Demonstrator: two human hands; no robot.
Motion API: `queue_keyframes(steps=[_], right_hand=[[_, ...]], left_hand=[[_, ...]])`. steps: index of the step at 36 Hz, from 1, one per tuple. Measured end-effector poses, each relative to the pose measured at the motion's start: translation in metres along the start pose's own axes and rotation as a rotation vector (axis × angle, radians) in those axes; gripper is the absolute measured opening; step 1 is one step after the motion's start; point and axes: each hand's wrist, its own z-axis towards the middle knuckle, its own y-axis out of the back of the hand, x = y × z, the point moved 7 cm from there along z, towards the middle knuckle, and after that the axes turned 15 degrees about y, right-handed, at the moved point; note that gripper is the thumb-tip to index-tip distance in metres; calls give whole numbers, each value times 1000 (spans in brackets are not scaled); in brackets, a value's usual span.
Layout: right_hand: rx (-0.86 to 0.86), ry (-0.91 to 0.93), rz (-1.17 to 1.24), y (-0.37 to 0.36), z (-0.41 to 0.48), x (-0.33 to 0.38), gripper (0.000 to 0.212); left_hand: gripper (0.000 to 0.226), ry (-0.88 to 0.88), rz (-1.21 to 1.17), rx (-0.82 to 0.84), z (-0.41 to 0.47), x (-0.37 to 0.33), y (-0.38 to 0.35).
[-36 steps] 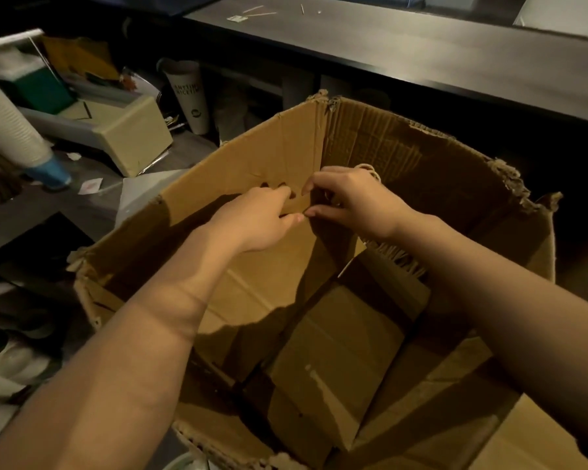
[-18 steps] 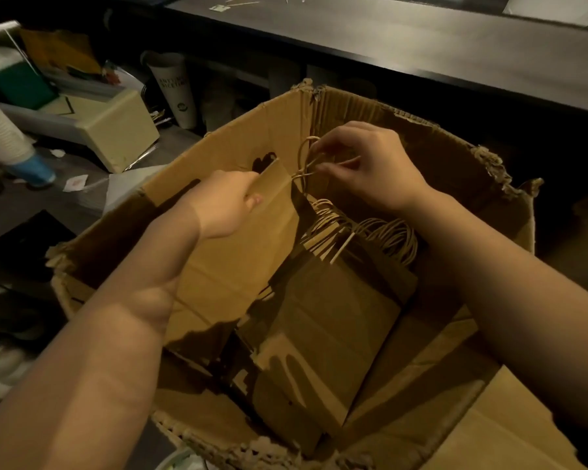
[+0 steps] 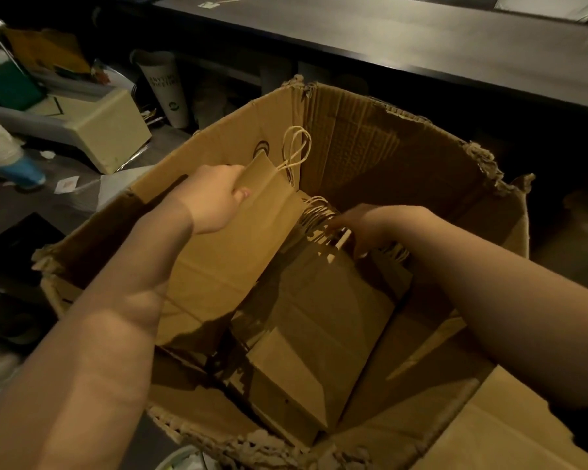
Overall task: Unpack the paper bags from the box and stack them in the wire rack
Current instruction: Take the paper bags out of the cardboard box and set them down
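A large torn cardboard box (image 3: 387, 147) stands open in front of me. My left hand (image 3: 211, 198) grips the top edge of a flat brown paper bag (image 3: 238, 252), lifted against the box's left wall, its twine handles (image 3: 296, 147) sticking up. My right hand (image 3: 370, 225) is down inside the box, fingers among the twine handles of a stack of folded paper bags (image 3: 319, 334) that leans in the box's middle. Whether it grips them I cannot tell. No wire rack is in view.
A dark counter (image 3: 421, 39) runs behind the box. To the left are a tall paper cup (image 3: 165, 86), a cream carton (image 3: 106, 130), a sleeve of white cups with a blue end (image 3: 4, 150) and scattered papers on the floor.
My left hand has lifted one bag higher along the left wall. My right hand let go of that bag's handle and dropped down to the handles of the stacked bags.
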Motion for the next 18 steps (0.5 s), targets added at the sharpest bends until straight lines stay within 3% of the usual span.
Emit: queue_keyframes(steps=[6, 18], right_hand=[[131, 8, -60, -9, 2, 1, 69], [160, 26, -89, -11, 8, 9, 56]], left_hand=[[47, -3, 7, 20, 1, 1, 0], [47, -7, 1, 7, 0, 2, -1]])
